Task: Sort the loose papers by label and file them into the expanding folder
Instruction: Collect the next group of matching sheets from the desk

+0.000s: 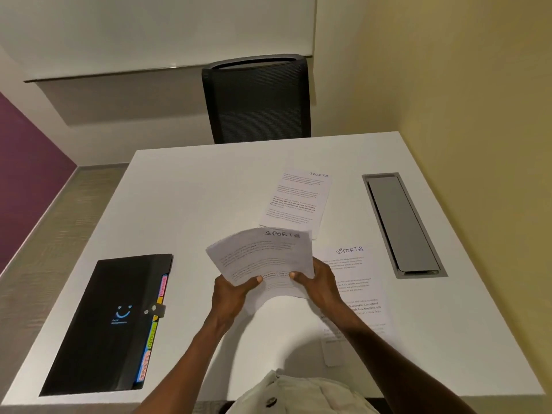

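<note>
Both hands hold a stack of papers [263, 258] above the middle of the white table [185, 204]; its top sheet is headed SPORTS. My left hand [231, 294] grips the stack's lower left edge and my right hand [321, 283] grips its lower right edge, thumbs on top. One SPORTS sheet [298, 200] lies flat farther back on the table. Another SPORTS sheet [357, 282] lies to the right, partly under my right forearm. The black expanding folder [110, 324] lies shut at the left, its clasp fastened and coloured tabs showing along its right edge.
A grey cable hatch [401, 224] is set into the table at the right. A black mesh chair [257, 97] stands behind the far edge. A yellow wall runs close along the right side.
</note>
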Demonstrator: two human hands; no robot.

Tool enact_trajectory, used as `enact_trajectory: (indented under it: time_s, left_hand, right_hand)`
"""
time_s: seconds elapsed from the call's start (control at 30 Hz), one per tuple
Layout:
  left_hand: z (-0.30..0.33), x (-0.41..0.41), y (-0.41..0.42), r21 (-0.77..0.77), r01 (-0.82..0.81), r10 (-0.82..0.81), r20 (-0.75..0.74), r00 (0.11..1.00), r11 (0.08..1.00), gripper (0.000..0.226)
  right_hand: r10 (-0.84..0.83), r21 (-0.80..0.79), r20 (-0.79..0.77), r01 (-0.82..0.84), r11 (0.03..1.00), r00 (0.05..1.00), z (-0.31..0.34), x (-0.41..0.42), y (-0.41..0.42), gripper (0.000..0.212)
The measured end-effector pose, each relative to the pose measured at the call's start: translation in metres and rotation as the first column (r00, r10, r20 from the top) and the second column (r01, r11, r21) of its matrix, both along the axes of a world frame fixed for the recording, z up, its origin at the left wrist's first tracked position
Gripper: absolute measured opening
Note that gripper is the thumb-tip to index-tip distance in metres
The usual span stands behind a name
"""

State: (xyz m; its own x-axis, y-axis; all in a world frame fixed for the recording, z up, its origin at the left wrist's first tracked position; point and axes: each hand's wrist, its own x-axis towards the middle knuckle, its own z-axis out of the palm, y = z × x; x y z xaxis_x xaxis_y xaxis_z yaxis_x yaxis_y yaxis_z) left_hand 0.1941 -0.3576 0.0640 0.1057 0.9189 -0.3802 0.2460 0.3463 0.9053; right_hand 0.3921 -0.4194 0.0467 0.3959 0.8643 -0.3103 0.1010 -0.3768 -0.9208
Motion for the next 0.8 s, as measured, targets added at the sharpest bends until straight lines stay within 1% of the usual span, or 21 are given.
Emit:
enact_trajectory:
  time_s: [0.1,0.17,0.23,0.3,0.33,0.4,0.47,0.53,0.6,0.7,0.8]
  left_hand:
    - [-0.003,0.000,-0.001,0.015,0.001,0.000,-0.046,0.999,1.000,0.032]
    - [-0.002,0.000,0.004,0.029,-0.007,0.009,-0.059,0.998,1.000,0.029]
    - [0.001,0.000,0.011,0.054,0.003,0.001,-0.077,0.997,0.999,0.030]
    - [0.007,0.001,0.015,0.095,0.011,-0.002,-0.093,0.996,0.995,0.027]
    - [0.010,0.001,0.018,0.116,0.013,-0.001,-0.100,0.995,0.993,0.024]
    - [0.014,-0.001,0.023,0.140,0.013,0.004,-0.115,0.993,0.990,0.020]
    - [0.017,-0.004,0.028,0.144,0.006,0.012,-0.118,0.993,0.990,0.022]
    - [0.019,-0.008,0.032,0.147,-0.014,0.030,-0.109,0.994,0.989,0.024]
    - [0.022,-0.010,0.035,0.159,-0.035,0.055,-0.122,0.991,0.987,0.023]
    - [0.026,-0.012,0.039,0.168,-0.060,0.084,-0.136,0.987,0.984,0.022]
    - [0.027,-0.013,0.042,0.175,-0.056,0.083,-0.146,0.986,0.983,0.023]
  right_hand:
    - [-0.022,-0.031,-0.041,0.021,0.999,0.999,-0.006,-0.005,-0.001,0.036]
    - [-0.027,-0.045,-0.010,0.027,0.999,1.000,-0.009,-0.001,0.001,0.040]
    - [-0.054,-0.088,0.106,0.063,0.994,0.993,-0.016,0.011,0.001,0.048]
    - [-0.088,-0.191,0.270,0.143,0.971,0.959,-0.028,0.032,-0.004,0.063]
    - [-0.084,-0.271,0.363,0.191,0.943,0.928,-0.034,0.042,-0.010,0.070]
    - [-0.064,-0.413,0.522,0.318,0.854,0.851,-0.041,0.064,-0.026,0.083]
    - [-0.060,-0.481,0.611,0.430,0.764,0.789,-0.045,0.083,-0.044,0.094]
    - [-0.097,-0.513,0.615,0.491,0.704,0.782,-0.049,0.096,-0.059,0.100]
    - [-0.105,-0.556,0.585,0.492,0.669,0.804,-0.054,0.104,-0.068,0.102]
    - [0.001,-0.610,0.573,0.426,0.668,0.819,-0.060,0.107,-0.074,0.093]
    - [-0.007,-0.615,0.568,0.430,0.661,0.823,-0.063,0.106,-0.074,0.087]
